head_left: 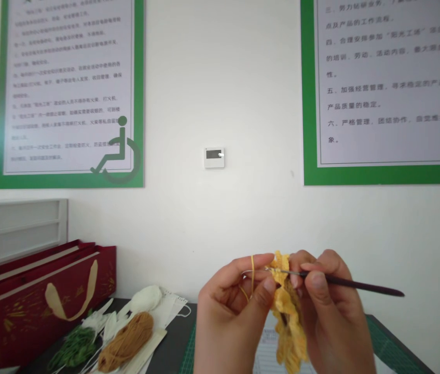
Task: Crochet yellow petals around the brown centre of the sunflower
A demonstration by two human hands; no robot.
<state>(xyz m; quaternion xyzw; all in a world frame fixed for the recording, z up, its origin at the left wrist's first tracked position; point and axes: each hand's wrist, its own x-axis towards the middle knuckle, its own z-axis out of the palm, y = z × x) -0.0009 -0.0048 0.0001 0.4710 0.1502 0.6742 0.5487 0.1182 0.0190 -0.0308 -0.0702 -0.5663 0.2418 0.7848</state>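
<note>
Yellow crochet work point(290, 322) with a ruffled edge hangs down between my two hands. My left hand point(235, 296) pinches its upper edge, and a strand of yellow yarn point(252, 275) loops over the index finger. In my right hand point(327, 296) is a crochet hook point(360, 284) with a dark handle, held between thumb and fingers. The hook's metal shaft points left and its tip lies at the top of the yellow piece, near my left fingertips. Some right-hand fingers also rest against the work.
Brown yarn point(128, 340), green yarn point(74, 347) and white yarn point(146, 298) lie on the dark table at left. Behind them stand red gift bags point(103, 275). Papers point(272, 353) and a green cutting mat point(389, 343) lie under my hands. The wall carries green-framed posters point(139, 93).
</note>
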